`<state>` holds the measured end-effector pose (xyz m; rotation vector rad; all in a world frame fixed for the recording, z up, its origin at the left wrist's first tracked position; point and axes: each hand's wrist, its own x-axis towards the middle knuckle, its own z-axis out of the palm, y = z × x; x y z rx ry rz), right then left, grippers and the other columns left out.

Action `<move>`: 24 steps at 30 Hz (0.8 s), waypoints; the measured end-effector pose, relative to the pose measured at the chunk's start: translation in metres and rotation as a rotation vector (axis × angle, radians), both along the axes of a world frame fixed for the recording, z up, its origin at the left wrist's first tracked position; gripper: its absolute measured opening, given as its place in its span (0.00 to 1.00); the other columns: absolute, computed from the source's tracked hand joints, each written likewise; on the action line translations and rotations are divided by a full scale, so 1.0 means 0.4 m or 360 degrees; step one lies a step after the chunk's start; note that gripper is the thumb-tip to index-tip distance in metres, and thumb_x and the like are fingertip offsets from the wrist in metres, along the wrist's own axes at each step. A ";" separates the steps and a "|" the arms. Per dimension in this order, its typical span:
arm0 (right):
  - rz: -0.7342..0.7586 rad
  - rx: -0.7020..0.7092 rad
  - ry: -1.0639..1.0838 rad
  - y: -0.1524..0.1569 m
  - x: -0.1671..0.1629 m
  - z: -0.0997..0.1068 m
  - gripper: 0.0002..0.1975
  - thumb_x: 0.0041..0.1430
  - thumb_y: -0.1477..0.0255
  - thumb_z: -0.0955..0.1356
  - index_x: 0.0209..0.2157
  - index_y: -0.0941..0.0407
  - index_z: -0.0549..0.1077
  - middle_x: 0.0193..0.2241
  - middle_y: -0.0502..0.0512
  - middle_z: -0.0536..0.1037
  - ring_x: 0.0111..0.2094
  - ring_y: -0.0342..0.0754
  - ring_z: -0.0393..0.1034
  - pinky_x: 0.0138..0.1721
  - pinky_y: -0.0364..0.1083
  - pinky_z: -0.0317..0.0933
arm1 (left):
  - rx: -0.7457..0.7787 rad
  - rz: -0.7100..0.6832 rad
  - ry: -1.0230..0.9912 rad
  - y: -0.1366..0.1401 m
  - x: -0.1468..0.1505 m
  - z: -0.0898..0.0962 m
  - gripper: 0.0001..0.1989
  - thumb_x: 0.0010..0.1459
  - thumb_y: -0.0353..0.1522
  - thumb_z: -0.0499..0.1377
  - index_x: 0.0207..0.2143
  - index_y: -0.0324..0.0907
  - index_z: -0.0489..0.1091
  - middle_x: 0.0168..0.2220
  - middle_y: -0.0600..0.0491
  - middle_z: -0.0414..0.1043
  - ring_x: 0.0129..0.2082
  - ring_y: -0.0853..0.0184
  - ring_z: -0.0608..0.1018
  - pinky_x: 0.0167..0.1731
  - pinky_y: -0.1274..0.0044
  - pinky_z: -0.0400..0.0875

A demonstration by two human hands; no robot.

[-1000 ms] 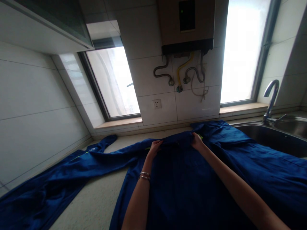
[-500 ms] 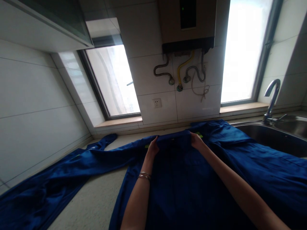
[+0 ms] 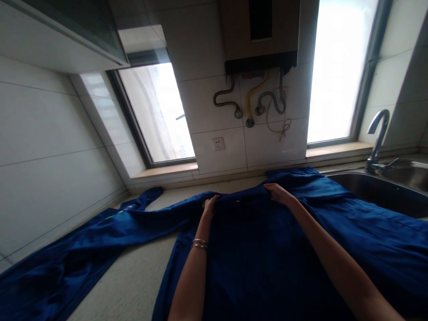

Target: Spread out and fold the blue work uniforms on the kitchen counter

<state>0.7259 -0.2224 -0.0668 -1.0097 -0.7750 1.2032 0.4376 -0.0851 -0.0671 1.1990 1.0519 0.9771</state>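
Royal-blue long-sleeved cloth garment (image 3: 247,258) is lying on a pale speckled countertop (image 3: 133,263), its body filling the six o'clock side, if we are counting the clock from the middle of the view. The left hand (image 3: 210,205), just below the middle, is pinching the upper edge (image 3: 242,195) near what seems to be the collar; the right hand (image 3: 278,193), between three and four o'clock, is gripping the same edge with its fingertips. So both hands are clamping the cloth, well apart from each other. I am judging that the step in hand is the straightening of this edge. The next move is probably calling for an even, gentle pull from both sides, with neither grip slipping.

The body is appearing smooth but very dark, so small creases I cannot tell. One small pale mark (image 3: 238,201), perhaps a label, is showing between the hands. A long wrinkled sleeve (image 3: 133,232) with thin yellow-green trim (image 3: 114,216) is stretching toward eight o'clock. More blue cloth (image 3: 368,232) is lying rumpled toward four o'clock, beside the stainless-steel sink (image 3: 374,191); whether it is belonging to the same garment, I cannot tell.
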 end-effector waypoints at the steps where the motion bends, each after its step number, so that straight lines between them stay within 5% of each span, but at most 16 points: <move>1: -0.0012 0.0006 0.0024 -0.002 0.002 0.005 0.03 0.54 0.76 0.67 0.27 0.59 0.72 0.19 0.50 0.75 0.21 0.44 0.70 0.22 0.40 0.65 | 0.0031 0.0065 0.0057 0.000 0.005 0.000 0.09 0.50 0.31 0.61 0.20 0.39 0.66 0.19 0.51 0.67 0.33 0.57 0.76 0.30 0.76 0.67; 3: -0.0056 0.0032 0.0075 -0.002 0.003 0.013 0.06 0.56 0.76 0.65 0.26 0.58 0.71 0.18 0.50 0.74 0.21 0.43 0.70 0.24 0.40 0.66 | 0.0199 0.0270 0.0196 -0.006 0.015 0.007 0.08 0.51 0.31 0.60 0.22 0.40 0.66 0.23 0.50 0.69 0.39 0.56 0.74 0.34 0.76 0.66; 6: -0.0141 0.0090 0.0148 0.004 -0.007 0.015 0.06 0.57 0.76 0.64 0.29 0.58 0.72 0.19 0.50 0.75 0.21 0.44 0.71 0.25 0.40 0.66 | 0.0758 0.0512 0.0423 -0.033 0.030 0.027 0.05 0.55 0.33 0.58 0.27 0.42 0.67 0.34 0.48 0.71 0.46 0.58 0.71 0.42 0.75 0.64; 9: -0.0249 0.0173 0.0217 0.011 -0.018 0.013 0.08 0.56 0.78 0.64 0.37 0.56 0.71 0.22 0.48 0.76 0.23 0.42 0.71 0.25 0.39 0.66 | 0.1106 0.0171 0.0356 -0.070 0.049 0.046 0.05 0.50 0.32 0.63 0.30 0.43 0.69 0.40 0.47 0.70 0.50 0.59 0.69 0.49 0.76 0.62; 12: -0.0334 0.0238 0.0260 0.015 -0.021 0.010 0.15 0.54 0.80 0.64 0.43 0.52 0.69 0.25 0.44 0.77 0.24 0.40 0.71 0.26 0.37 0.66 | 0.1001 -0.0274 0.0159 -0.088 0.069 0.052 0.12 0.42 0.26 0.68 0.31 0.44 0.72 0.42 0.47 0.70 0.54 0.57 0.65 0.54 0.76 0.59; 15: -0.0344 0.0233 0.0230 0.019 -0.017 0.005 0.17 0.53 0.80 0.65 0.44 0.51 0.68 0.25 0.43 0.77 0.23 0.39 0.71 0.26 0.37 0.66 | 0.0900 -0.0468 0.0223 -0.073 0.077 0.047 0.12 0.42 0.22 0.66 0.29 0.44 0.74 0.41 0.49 0.72 0.55 0.57 0.65 0.57 0.75 0.56; 24: -0.0239 0.0134 -0.0341 0.012 -0.001 0.003 0.08 0.46 0.77 0.69 0.32 0.59 0.76 0.25 0.51 0.76 0.26 0.45 0.70 0.27 0.41 0.65 | 0.0824 -0.0134 0.0226 -0.008 0.021 0.044 0.15 0.50 0.19 0.59 0.35 0.46 0.75 0.43 0.51 0.74 0.54 0.62 0.68 0.56 0.78 0.56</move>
